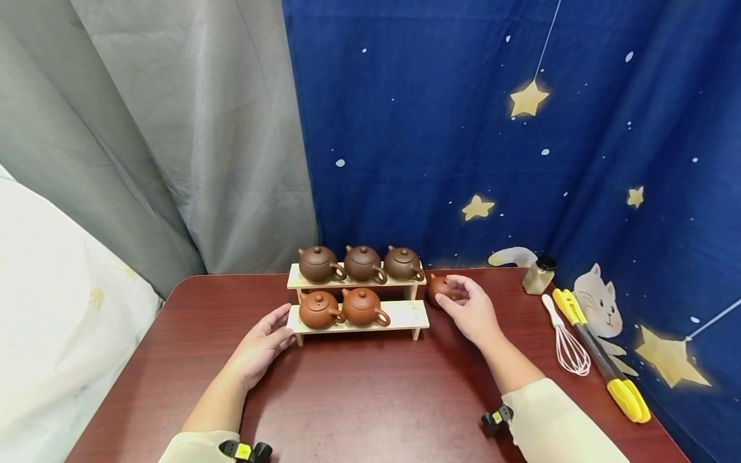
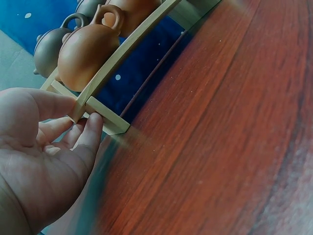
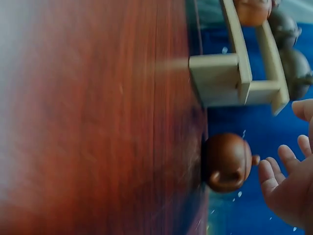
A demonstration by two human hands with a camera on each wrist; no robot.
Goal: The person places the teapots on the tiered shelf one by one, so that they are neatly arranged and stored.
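Note:
A two-tier wooden stand (image 1: 410, 315) stands at the table's back. My left hand (image 1: 260, 347) holds the left end of its lower board, with the thumb and fingertips about the board's edge in the left wrist view. Two orange-brown teapots, one on the left (image 1: 317, 310) and one in the middle (image 1: 360, 308), sit on that lower tier. Another reddish-brown teapot (image 3: 226, 159) stands on the table just right of the stand. Beside its lid knob, my right hand (image 3: 293, 188) has its fingers extended, not wrapped round the pot; whether they touch it is unclear.
Three dark brown teapots (image 1: 363, 265) line the upper tier. At the right lie a white whisk (image 1: 570, 347) and yellow-and-black tongs (image 1: 599, 354), with a black-lidded jar (image 1: 538, 276) behind them. A blue starry curtain (image 1: 405, 128) hangs behind the table (image 1: 359, 399).

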